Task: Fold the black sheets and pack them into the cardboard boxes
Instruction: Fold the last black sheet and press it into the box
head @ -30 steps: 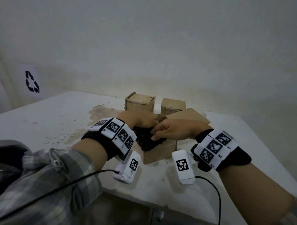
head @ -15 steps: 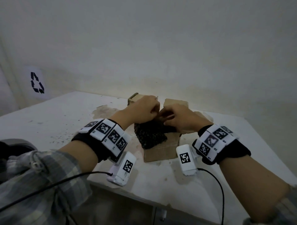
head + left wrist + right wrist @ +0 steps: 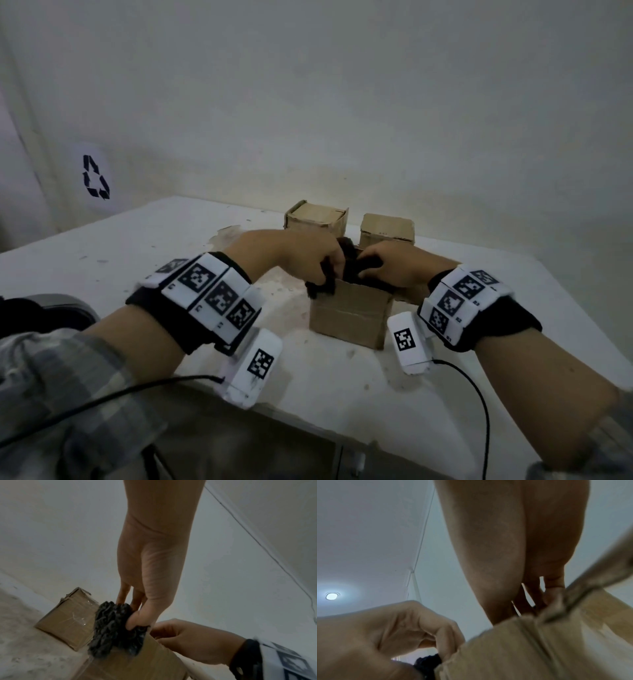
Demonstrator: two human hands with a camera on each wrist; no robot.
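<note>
Stuffing black sheet (image 3: pixel 346 274) into open cardboard box (image 3: pixel 349 317), both hands' fingers (image 3: pixel 135 622) pinching it; two taped boxes (image 3: pixel 317 219) sitting behind

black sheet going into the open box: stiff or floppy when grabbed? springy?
Probably floppy: the black sheet bunches into crumpled folds where the left hand pinches it, and a corner droops over the open box wall. Likely light, since a fingertip pinch carries it. It may spring back up: part of it sits above the rim while the right hand works at it.
</note>
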